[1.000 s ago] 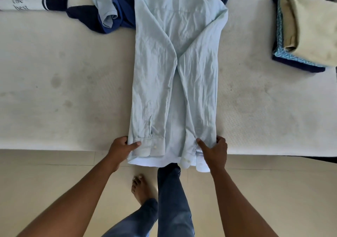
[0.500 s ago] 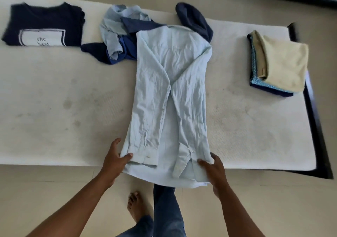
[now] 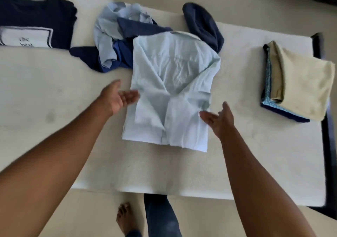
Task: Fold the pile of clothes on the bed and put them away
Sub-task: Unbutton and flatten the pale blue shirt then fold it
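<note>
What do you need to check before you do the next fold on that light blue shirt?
1. Hands free: left hand and right hand open, holding nothing: ok.
2. The light blue shirt lies on the bed, sleeves folded in: ok.
3. Cloth smooth: not ok, creased across the middle.
4. Shirt clear of the unfolded pile: not ok, its top overlaps it.
5. The folded stack neat enough to add to: ok.

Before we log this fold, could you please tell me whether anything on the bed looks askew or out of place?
The folded pale blue shirt lies slightly crooked, its near edge slanting, and its far end overlaps the unfolded heap. Nothing looks damaged.
</note>
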### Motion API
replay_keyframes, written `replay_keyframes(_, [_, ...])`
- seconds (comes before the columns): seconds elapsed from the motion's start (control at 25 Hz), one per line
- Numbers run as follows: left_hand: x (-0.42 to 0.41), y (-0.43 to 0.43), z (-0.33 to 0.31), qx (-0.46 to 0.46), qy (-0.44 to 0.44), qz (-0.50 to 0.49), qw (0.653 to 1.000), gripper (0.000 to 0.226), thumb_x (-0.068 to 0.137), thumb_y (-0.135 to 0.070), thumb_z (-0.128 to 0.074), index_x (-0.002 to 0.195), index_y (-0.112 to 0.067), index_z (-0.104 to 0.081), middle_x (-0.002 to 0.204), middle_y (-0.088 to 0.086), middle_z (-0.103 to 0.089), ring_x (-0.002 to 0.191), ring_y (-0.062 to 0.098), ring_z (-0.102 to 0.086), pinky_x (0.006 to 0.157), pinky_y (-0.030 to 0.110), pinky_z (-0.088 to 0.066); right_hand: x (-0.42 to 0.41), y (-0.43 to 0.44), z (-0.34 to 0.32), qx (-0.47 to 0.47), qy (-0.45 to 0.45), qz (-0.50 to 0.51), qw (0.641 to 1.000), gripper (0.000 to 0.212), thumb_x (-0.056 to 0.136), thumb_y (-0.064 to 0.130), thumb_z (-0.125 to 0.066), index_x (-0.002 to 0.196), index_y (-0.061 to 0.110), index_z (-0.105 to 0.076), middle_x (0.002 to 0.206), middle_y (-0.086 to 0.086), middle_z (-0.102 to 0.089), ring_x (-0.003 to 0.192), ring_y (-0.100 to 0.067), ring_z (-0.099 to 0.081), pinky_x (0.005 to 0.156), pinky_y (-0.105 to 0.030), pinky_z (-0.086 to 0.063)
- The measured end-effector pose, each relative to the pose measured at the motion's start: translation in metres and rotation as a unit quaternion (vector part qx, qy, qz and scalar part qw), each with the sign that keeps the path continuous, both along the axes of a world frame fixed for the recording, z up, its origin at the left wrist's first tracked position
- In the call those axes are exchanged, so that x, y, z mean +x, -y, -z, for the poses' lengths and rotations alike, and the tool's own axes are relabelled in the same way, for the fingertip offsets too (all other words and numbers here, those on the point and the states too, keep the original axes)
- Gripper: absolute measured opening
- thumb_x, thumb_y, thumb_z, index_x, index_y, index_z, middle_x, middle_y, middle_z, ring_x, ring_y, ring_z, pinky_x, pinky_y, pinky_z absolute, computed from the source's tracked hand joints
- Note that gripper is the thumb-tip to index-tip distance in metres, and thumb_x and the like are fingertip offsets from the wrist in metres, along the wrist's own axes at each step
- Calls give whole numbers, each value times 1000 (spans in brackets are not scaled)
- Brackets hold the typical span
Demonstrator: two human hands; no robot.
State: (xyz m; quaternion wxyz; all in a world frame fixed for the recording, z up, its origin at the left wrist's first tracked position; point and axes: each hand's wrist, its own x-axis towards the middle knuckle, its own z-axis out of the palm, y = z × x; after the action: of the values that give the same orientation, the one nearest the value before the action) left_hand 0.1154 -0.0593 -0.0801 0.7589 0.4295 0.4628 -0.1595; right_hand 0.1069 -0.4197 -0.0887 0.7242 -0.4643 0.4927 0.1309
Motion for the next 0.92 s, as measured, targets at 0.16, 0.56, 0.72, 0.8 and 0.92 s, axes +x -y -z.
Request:
replay_keyframes(0.16, [-2, 12, 33, 150, -11, 13, 989, 24, 106, -22, -48, 118, -2, -54, 90, 23, -72, 66, 30, -74, 58, 38, -62, 4, -23, 29, -186, 21, -78, 979, 34, 105, 33, -54, 130, 10, -57, 102, -16, -77, 93, -33, -77, 72, -42, -63])
replay_keyframes(0.56, [-7, 89, 72, 267, -21, 305, 914, 54, 76, -55, -86, 108, -22, -58, 85, 1, -74, 64, 21, -76, 56, 34, -61, -2, -80, 44, -382, 236, -435, 781, 14, 88, 21, -59, 82, 20, -71, 69, 14, -69, 68, -10, -69, 67, -32, -57])
replay_keyframes(0.72, [20, 106, 70, 312, -24, 258, 914, 12, 87, -14, -72, 92, -5, -65, 74, 12, -75, 56, 22, -74, 61, 41, -65, 15, -99, 64, -317, 156, -494, 795, 19, 91, 23, -55, 91, 20, -73, 84, 8, -75, 83, -18, -72, 81, -40, -59])
replay_keyframes(0.8, [20, 112, 62, 287, 20, 229, 930, 11, 89, -11, -67, 95, -2, -64, 74, 14, -76, 60, 24, -75, 62, 39, -65, 16, -99, 71, -256, 136, -572, 768, 30, 96, 13, -53, 115, 23, -73, 107, 8, -76, 103, -15, -70, 94, -31, -53])
replay_keyframes(0.92, [16, 114, 56, 149, 76, 266, 949, 19, 95, -23, -68, 108, -9, -67, 93, 8, -79, 87, 23, -78, 82, 43, -64, 6, -84, 66, -233, 145, -423, 864, 29, 99, 14, -54, 118, 28, -71, 108, 11, -76, 103, -10, -71, 96, -38, -56])
